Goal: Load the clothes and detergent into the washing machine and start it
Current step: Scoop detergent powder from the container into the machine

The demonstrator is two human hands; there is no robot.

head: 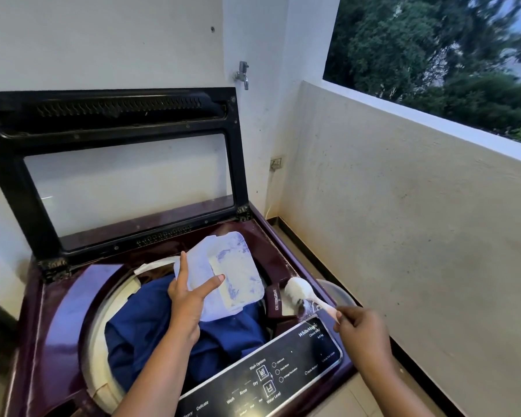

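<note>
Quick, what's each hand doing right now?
Left hand: closed on the detergent container, held over the drum.
Right hand: closed on the spoon of white powder, over the detergent drawer.

My one head-worn camera looks forward and down from close above the front edge of the washing machine [51, 311], facing its raised lid [18, 176] and the wall behind, with the balcony opening [433, 55] at upper right.
</note>
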